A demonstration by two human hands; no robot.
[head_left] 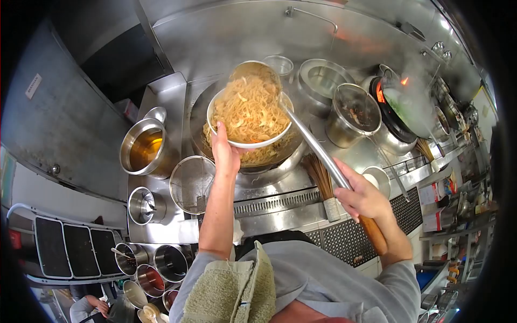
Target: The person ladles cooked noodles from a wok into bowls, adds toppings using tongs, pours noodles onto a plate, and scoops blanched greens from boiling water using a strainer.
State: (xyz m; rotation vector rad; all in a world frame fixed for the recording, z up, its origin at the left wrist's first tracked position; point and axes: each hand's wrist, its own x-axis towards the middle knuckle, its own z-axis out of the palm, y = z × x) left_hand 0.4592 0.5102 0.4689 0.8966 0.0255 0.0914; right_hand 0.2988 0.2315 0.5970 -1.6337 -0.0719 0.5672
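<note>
My left hand (225,153) grips the near-left rim of a white bowl (259,145), thumb up on the edge. Fried noodles (249,110) heap high inside the bowl. A long metal wok ladle (318,148) with a wooden end is held in my right hand (366,196); its scoop rests against the far side of the heap, partly hidden by the noodles. Below the bowl, a wok (200,121) contains more noodles, showing around the bowl's edges.
A pot of amber liquid (144,151) and a round strainer (193,183) stand left. To the right are a steel pot with a mesh strainer (355,116), a bamboo brush (322,180) and a steaming wok (404,110) near flames. Another person's hand (98,306) shows bottom left.
</note>
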